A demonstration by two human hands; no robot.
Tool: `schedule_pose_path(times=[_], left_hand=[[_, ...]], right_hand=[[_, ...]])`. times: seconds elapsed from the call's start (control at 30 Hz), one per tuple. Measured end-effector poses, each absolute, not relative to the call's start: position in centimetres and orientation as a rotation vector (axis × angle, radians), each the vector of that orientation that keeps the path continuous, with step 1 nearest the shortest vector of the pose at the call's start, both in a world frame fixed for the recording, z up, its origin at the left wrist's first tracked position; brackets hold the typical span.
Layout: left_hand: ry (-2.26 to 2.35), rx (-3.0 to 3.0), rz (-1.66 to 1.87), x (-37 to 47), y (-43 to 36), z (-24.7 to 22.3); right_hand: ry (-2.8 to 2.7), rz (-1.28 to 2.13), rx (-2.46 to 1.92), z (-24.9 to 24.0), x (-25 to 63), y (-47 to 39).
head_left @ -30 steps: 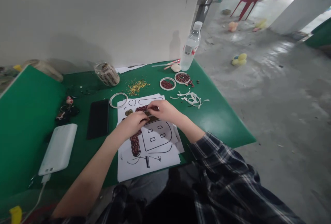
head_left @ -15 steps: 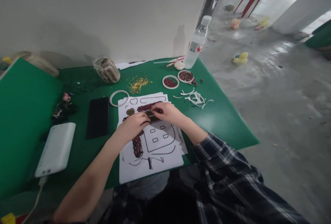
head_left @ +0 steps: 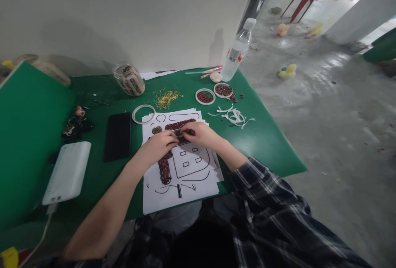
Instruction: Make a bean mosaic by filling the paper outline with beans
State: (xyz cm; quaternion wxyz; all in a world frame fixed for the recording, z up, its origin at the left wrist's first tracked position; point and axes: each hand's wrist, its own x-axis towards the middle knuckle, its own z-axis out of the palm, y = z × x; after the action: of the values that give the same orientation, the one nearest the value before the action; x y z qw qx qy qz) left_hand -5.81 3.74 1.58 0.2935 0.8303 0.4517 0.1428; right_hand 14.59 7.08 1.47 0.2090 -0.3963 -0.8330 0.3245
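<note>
Green tabletop (head_left: 262, 148) bears the black-outlined sheet (head_left: 192, 169) at its front edge, partly filled with dark red beans (head_left: 164, 169). Whether left hand (head_left: 161, 146) or right hand (head_left: 199, 133), bent over it, clamps anything, I can't tell. Room runs right, past white strips (head_left: 234, 116).

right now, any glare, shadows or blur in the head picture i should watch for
Head view: the bottle throws a soft shadow on the wall and leans outward, probably lens distortion; head view: pale sheen on the green table, brighter glare streaks on the floor; head view: detail at the fingers is soft, so what they pinch is unclear.
</note>
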Motion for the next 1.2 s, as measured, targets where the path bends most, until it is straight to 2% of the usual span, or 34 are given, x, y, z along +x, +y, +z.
schedule_pose_path(times=[0.63,0.93,1.2], left_hand=[[1.304,2.135,0.356,-6.4,4.1,2.8],[1.326,2.157,0.369,-6.4,3.9,3.0],[1.397,2.157,0.436,-6.7,4.1,3.0]], right_hand=[[-2.431,0.819,-0.958,-0.1,13.7,6.8],[-2.342,0.839,-0.96,1.2,14.1,6.7],[-2.507,0.789,-0.86,0.0,13.8,6.8]])
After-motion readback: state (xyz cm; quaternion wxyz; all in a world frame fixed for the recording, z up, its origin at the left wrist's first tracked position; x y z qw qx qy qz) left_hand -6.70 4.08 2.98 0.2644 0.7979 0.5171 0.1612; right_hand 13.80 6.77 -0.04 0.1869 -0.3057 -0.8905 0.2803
